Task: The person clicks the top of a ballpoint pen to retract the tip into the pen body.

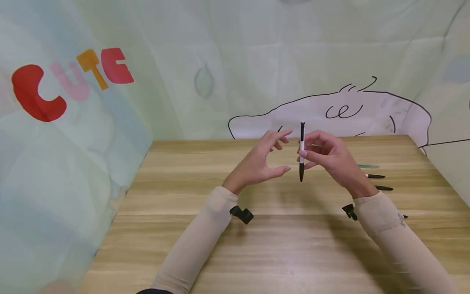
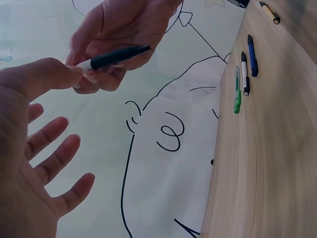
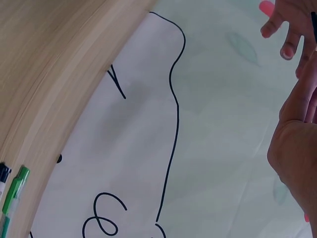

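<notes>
Above the table, my right hand point(image 1: 327, 153) pinches a white pen with black ends point(image 1: 302, 152) between thumb and fingers, and the pen stands nearly upright. Just left of it, my left hand point(image 1: 258, 161) has thumb and fingers spread apart, with the fingertips close to the pen. In the left wrist view the pen's dark tapered end point(image 2: 121, 56) points past the right hand point(image 2: 131, 27), and the left thumb overlaps its white barrel. The right wrist view catches the back of the right hand point(image 3: 294, 144) at its edge, with left fingers point(image 3: 292, 42) above.
On the wooden table point(image 1: 176, 245), several pens lie at the right, partly behind the right forearm: a green pen point(image 2: 237, 91), a white and black pen point(image 2: 245, 74), a blue pen point(image 2: 252, 55) and a yellow pen point(image 2: 270, 13). A printed cloth backdrop point(image 1: 183, 110) borders the table.
</notes>
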`<action>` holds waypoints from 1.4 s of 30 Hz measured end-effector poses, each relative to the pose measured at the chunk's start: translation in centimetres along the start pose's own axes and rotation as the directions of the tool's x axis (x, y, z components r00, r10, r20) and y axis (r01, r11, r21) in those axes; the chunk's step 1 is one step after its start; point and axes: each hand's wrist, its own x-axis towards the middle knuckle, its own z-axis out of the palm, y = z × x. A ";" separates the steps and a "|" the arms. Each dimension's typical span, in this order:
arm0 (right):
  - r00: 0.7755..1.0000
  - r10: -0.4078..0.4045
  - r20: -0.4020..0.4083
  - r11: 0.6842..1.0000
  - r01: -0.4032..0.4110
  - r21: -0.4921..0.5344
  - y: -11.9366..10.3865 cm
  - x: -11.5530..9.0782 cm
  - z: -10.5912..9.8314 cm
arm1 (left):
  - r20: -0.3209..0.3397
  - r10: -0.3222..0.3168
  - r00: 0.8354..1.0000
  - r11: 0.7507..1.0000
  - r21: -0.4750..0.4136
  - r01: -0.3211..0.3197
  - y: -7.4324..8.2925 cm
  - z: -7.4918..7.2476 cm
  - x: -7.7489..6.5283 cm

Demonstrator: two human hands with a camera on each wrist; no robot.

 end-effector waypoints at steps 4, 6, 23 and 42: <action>1.000 0.020 -0.001 0.996 -0.020 -0.082 0.2 -0.3 -0.2 | 0.004 -0.023 1.000 1.000 0.012 0.023 -0.2 -0.4 -1.0; 1.000 0.023 0.001 0.993 -0.023 -0.112 0.3 -0.4 -0.3 | 0.000 -0.028 1.000 0.999 0.019 0.028 -0.3 -0.7 -1.4; 0.997 0.082 -0.001 0.977 -0.081 -0.197 0.2 -1.9 -2.3 | -0.053 -0.075 0.996 0.996 0.037 0.077 -1.2 -3.5 -4.7; 0.985 0.168 -0.025 0.956 -0.169 -0.239 0.6 -4.5 -5.8 | -0.086 -0.106 0.991 0.992 0.065 0.112 -2.0 -5.2 -7.7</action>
